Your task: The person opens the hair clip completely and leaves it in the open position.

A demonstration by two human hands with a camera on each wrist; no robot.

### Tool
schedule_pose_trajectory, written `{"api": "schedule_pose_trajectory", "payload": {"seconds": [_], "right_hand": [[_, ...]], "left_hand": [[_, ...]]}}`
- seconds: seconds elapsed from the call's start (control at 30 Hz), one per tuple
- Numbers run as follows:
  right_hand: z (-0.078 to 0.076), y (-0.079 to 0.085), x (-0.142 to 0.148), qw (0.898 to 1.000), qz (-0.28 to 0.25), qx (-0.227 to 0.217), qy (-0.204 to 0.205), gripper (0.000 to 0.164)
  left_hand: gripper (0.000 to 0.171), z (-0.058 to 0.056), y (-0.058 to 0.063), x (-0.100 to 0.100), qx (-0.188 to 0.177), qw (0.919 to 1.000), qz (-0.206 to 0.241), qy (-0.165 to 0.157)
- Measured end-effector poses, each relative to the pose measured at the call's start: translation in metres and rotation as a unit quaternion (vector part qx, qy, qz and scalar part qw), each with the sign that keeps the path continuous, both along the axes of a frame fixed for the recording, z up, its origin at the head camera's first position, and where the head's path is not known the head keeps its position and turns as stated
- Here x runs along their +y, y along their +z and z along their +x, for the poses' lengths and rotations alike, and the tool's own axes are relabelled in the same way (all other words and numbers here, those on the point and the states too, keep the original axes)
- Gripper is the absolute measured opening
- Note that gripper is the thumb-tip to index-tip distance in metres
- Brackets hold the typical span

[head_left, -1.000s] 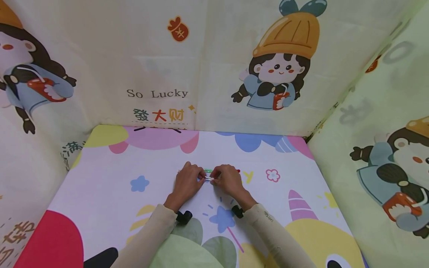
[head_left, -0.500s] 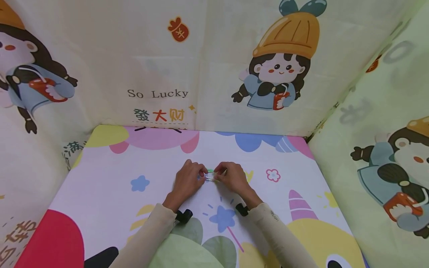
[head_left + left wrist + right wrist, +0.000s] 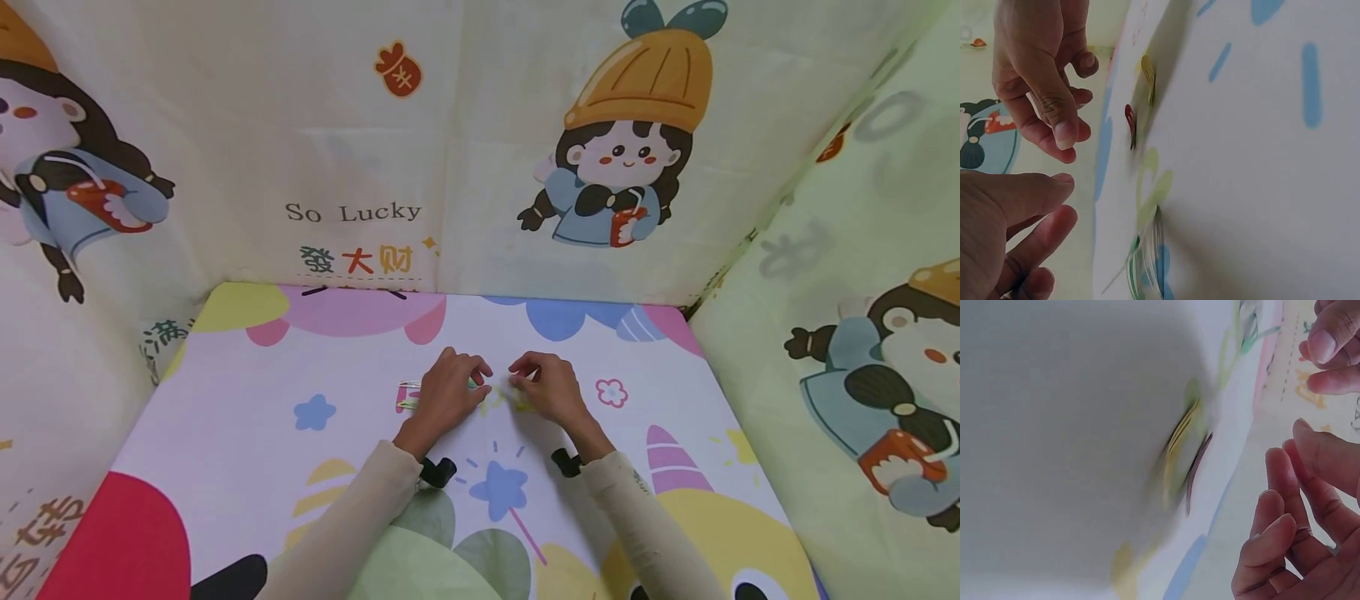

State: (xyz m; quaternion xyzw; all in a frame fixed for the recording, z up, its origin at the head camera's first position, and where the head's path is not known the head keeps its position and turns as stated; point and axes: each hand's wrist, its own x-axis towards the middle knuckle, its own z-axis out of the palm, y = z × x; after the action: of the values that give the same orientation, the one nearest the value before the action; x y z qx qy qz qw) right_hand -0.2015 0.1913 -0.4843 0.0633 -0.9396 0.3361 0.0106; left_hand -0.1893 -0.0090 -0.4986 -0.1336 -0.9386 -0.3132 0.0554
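Observation:
My left hand [image 3: 453, 387] hovers over the middle of the table, thumb and forefinger apart with nothing between them. Below it in the left wrist view lie a green snap hair clip [image 3: 1134, 275] and a pale, shiny one [image 3: 1155, 247]. Facing it across a small gap is my right hand [image 3: 551, 390], its fingers bent loosely and holding nothing. Under the right hand, a yellow snap hair clip [image 3: 1179, 434] and a dark red one [image 3: 1199, 465] lie side by side. More clips [image 3: 407, 397], pink and yellowish, show left of my left hand, partly covered by it.
The table [image 3: 360, 467] wears a white cloth printed with colourful cartoon shapes. A printed curtain wall [image 3: 480, 183] rises along its back edge, and others stand at the left and right.
Earlier, both hands pinched at shiny clips between them. Now they have let go and drawn apart; both have shifted right, uncovering clips on the left.

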Motion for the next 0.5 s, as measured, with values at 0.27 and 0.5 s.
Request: {"api": "schedule_pose_trajectory", "payload": {"seconds": [0.27, 0.5], "right_hand": [[-0.004, -0.005, 0.021, 0.999, 0.016, 0.0, -0.033, 0.009], [-0.006, -0.012, 0.034, 0.998, 0.025, -0.009, -0.058, 0.008]], "left_hand": [[0.019, -0.011, 0.0, 0.022, -0.013, 0.9998, -0.004, -0.016], [0.018, -0.018, -0.005, 0.04, -0.033, 0.9989, -0.031, -0.009]]}}
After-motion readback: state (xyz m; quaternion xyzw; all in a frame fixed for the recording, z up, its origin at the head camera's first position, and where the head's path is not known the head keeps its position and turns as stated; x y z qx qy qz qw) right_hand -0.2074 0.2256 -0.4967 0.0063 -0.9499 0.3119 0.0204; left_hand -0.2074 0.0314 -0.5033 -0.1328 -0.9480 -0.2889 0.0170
